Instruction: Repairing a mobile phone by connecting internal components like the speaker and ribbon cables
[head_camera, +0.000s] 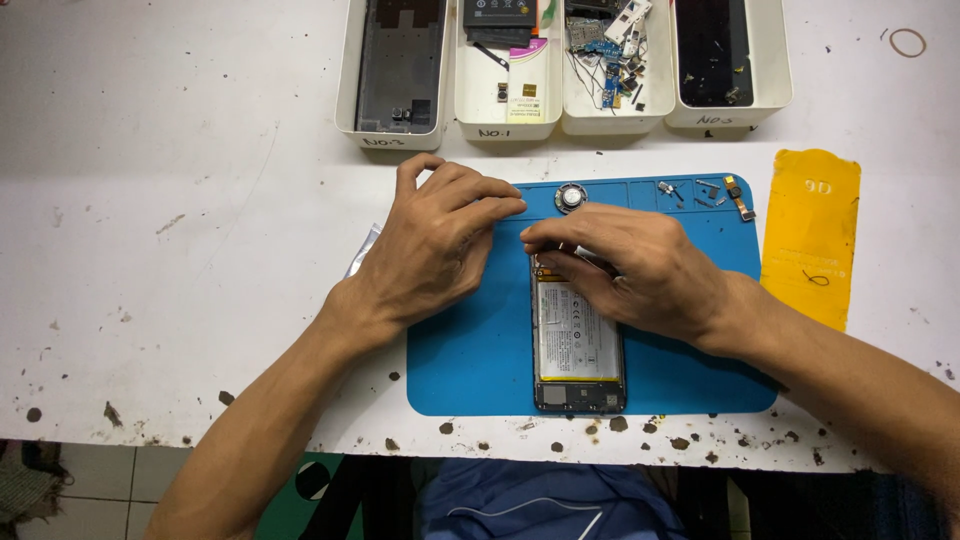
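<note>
An opened phone (578, 350) with its battery showing lies lengthwise on a blue work mat (470, 360). My right hand (640, 270) covers the phone's top end, fingers curled around a thin dark tool pressed there. My left hand (435, 240) rests on the mat's left upper corner, fingertips reaching toward the phone's top edge and nearly meeting the right fingers. The phone's top part is hidden under my hands.
Four white bins stand at the back: a phone frame (400, 60), a battery bin (505, 70), small boards and parts (615, 50), a dark screen (715, 50). A round speaker (571, 198) and small parts (735, 195) lie on the mat. A yellow film (812, 235) lies at the right.
</note>
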